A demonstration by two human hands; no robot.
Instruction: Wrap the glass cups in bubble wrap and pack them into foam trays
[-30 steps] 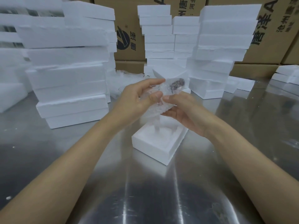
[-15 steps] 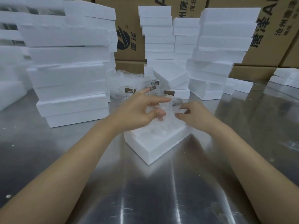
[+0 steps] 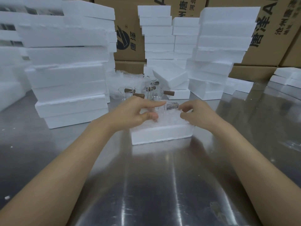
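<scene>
Steel table (image 3: 146,185), foam stacks (image 3: 68,75) left and behind, cardboard boxes (image 3: 267,30) at the back. Open foam tray (image 3: 161,134) at centre. Bubble-wrapped cup (image 3: 164,114) sits in the tray, brown handle poking out top. Left hand (image 3: 135,111) pinches the wrap, index straight. Right hand (image 3: 197,113) fingers curled at the wrap, probably pinching, blurry. Unwrapped glass cups (image 3: 153,92) just behind the tray.

Both hands, left hand (image 3: 138,114) and right hand (image 3: 197,114), press a bubble-wrapped cup (image 3: 166,111) into a foam tray (image 3: 161,134).
</scene>
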